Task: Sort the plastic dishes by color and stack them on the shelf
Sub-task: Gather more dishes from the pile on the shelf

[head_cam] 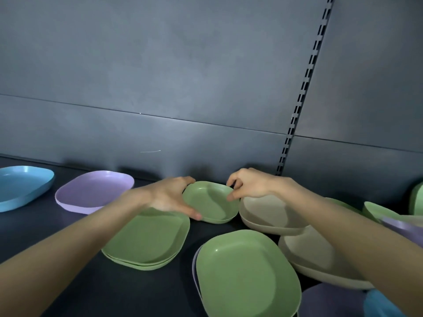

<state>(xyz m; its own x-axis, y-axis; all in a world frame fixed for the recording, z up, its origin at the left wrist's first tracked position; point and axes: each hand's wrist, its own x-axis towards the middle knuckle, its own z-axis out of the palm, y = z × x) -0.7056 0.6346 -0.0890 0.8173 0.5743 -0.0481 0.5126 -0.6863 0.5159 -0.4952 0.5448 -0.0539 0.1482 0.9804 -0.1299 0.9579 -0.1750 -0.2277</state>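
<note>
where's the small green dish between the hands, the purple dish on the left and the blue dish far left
small green dish (209,201), head view, middle of its inner floor
purple dish (92,191), head view, its inner floor
blue dish (21,184), head view, its inner floor

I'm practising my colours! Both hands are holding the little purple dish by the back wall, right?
Not quite. In the head view, the little dish that the left hand and right hand hold by the back wall is green, not purple. The purple dish lies further left, with no hand on it.
</note>
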